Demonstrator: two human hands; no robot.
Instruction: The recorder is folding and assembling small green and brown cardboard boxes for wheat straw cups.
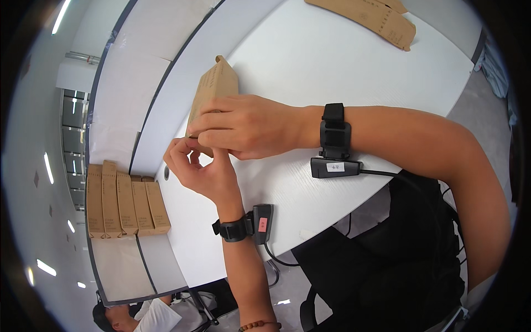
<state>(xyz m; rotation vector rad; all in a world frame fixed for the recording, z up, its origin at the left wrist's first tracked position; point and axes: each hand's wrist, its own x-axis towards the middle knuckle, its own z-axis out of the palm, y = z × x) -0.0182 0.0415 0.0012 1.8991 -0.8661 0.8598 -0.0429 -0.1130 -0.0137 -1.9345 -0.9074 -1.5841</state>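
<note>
A long brown cardboard box [224, 83] stands tilted at the left side of the white table, with a small flap raised at its far end. My right hand [249, 126] reaches in from the right and lies over the near part of the box, fingers bent against its side. Just below it, my left hand [202, 171] comes up from the lower edge. Its fingers are curled and its fingertips pinch the box's near end, partly hidden by the right hand. Each wrist carries a black strap with a small cabled module.
Several similar cardboard boxes [126, 202] stand in a row at the left, by the partition [191, 63]. Flattened brown cardboard [376, 22] lies at the table's far edge. Another person [149, 315] sits beyond the partition, lower left. Cables [381, 172] run from the wrist modules.
</note>
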